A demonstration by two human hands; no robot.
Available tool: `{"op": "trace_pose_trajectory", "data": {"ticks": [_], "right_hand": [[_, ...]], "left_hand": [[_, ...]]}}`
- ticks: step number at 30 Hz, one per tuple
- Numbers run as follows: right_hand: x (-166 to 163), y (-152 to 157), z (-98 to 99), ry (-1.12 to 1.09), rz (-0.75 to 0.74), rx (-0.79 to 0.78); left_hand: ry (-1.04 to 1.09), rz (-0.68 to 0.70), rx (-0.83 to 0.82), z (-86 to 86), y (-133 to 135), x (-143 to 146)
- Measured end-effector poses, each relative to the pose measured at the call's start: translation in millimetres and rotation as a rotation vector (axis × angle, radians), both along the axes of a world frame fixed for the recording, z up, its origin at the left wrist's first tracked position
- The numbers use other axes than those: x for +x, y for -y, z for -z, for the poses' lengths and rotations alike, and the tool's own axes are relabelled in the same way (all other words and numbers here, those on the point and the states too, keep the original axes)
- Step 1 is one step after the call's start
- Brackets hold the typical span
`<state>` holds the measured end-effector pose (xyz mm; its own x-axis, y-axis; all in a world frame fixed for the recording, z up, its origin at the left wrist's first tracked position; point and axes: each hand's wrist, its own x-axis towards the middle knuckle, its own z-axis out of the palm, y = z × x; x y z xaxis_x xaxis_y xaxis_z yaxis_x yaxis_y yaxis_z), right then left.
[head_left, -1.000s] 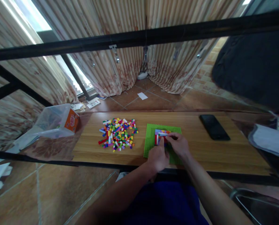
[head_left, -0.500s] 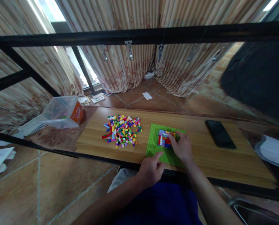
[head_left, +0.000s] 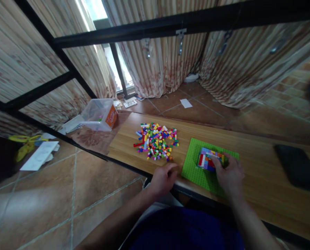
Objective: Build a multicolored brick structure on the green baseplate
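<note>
A small block built of multicoloured toy bricks [head_left: 207,159] sits on the green baseplate [head_left: 193,163]. My right hand [head_left: 231,172] grips its right side, thumb on the near edge and fingers behind, covering that end. To the left, my left hand [head_left: 163,178] hovers at the table's front edge, between the baseplate and a heap of loose toy bricks [head_left: 157,140]. Its fingers are curled in with the thumb against them; whether a brick is between them is hidden. An orange brick lies just beyond its fingertips.
A dark phone [head_left: 298,165] lies on the wooden tabletop [head_left: 254,149] at the right. Past the left end stands a clear plastic box [head_left: 97,113] with an orange label. A black metal rail [head_left: 155,29] crosses in front of the curtains [head_left: 155,74].
The view has swung left. My left hand has moved left from the baseplate toward the loose bricks, and its pointing index finger has curled in. My right hand stays on the brick block.
</note>
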<state>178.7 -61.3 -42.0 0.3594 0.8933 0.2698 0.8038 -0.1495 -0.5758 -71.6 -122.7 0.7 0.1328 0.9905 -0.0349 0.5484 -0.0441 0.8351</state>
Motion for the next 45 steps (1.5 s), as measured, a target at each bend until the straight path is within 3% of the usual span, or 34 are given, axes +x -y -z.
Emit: {"op": "trace_pose_trajectory", "data": {"ticks": [6, 11, 14, 17, 22, 29, 34, 40, 45], "right_hand": [[8, -1, -1.4, 0.076, -0.097, 0.062], [-16, 13, -26.4, 0.155, -0.138, 0.262], [-47, 30, -37.9, 0.07, -0.329, 0.309], [-80, 44, -35.2, 0.048, -0.619, 0.24], [-115, 42, -21.0, 0.126, -0.823, 0.13], [-138, 13, -16.8, 0.162, -0.876, 0.087], [-146, -2, -12.6, 0.145, -0.849, 0.109], [-143, 5, -5.2, 0.077, -0.794, 0.166], [-137, 18, -6.8, 0.013, -0.735, 0.204]], "left_hand": [[-0.027, -0.193, 0.074, 4.5, -2, -37], [-0.038, -0.274, 0.065, 6.6, -5, -58], [-0.023, -0.327, 0.086, 9.1, -9, -62], [-0.01, -0.353, 0.102, 11.5, -11, -64], [-0.017, -0.401, 0.125, 12.6, -15, -70], [0.053, -0.539, 0.142, 14.6, -28, -84], [-0.18, -0.599, 0.09, 14.9, -42, -87], [-0.348, -0.597, 0.085, 13.6, -50, -84], [-0.281, -0.629, 0.078, 13.5, -50, -87]]}}
